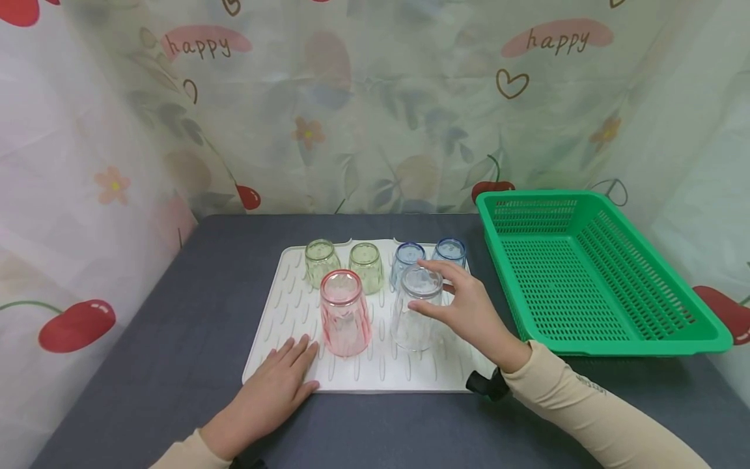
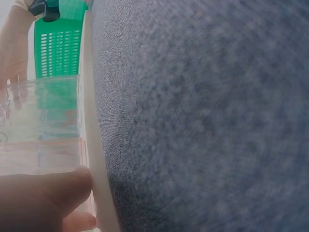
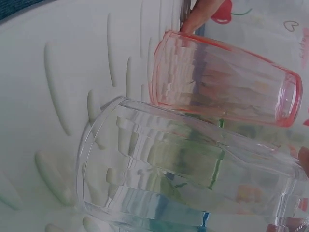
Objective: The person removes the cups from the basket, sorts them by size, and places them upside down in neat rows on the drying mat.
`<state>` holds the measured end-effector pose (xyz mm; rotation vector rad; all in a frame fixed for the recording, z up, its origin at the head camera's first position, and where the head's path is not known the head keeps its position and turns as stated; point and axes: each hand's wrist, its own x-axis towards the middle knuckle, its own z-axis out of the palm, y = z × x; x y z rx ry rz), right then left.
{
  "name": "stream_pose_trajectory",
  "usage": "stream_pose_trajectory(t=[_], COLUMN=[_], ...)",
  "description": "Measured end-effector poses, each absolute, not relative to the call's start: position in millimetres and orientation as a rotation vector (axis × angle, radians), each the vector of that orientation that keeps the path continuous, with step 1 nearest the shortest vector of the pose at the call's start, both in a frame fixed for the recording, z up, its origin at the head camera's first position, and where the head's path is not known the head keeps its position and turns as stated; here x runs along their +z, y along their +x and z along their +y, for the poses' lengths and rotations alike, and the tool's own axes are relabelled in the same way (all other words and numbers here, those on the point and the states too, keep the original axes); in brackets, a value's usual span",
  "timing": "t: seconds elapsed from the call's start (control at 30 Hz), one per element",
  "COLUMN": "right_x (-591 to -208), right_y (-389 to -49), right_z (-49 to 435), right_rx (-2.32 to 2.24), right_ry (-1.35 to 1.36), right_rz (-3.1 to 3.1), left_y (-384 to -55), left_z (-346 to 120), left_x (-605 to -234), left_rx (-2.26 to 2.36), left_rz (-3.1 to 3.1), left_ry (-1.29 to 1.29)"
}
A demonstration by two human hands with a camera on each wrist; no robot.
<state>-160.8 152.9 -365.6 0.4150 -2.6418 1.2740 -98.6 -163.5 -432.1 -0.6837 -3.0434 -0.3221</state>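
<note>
An upside-down clear glass (image 1: 417,326) stands on the white drying mat (image 1: 293,374). My right hand (image 1: 469,311) holds it near its upturned base, thumb on the near side and index finger across the far side. In the right wrist view, the clear glass (image 3: 154,164) has its rim on the mat, with a fingertip at its base. Beside it stands an upside-down pink glass (image 1: 346,322). My left hand (image 1: 266,391) rests with extended fingers on the mat's front left corner, close to the pink glass but apart from it.
Behind are two upside-down green glasses, one left (image 1: 320,260) and one right (image 1: 366,270), and two blue glasses, one left (image 1: 404,257) and one right (image 1: 450,249). A green plastic basket (image 1: 510,286) sits right of the mat on the dark tablecloth (image 1: 193,312).
</note>
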Motion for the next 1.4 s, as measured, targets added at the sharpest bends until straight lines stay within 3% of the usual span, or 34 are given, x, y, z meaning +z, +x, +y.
stream_pose_trajectory(t=[1.03, 1.4], right_x=[-362, -348], right_y=[-165, -162], right_z=[155, 159], right_rx=[1.411, 1.453], right_ry=[0.377, 0.427], right_rz=[-2.711, -2.635], left_y=[-104, -109], left_z=[-168, -171], left_x=[-422, -379], left_rx=[-0.312, -0.427], left_rz=[-2.982, -3.009], left_ry=[-0.723, -0.585])
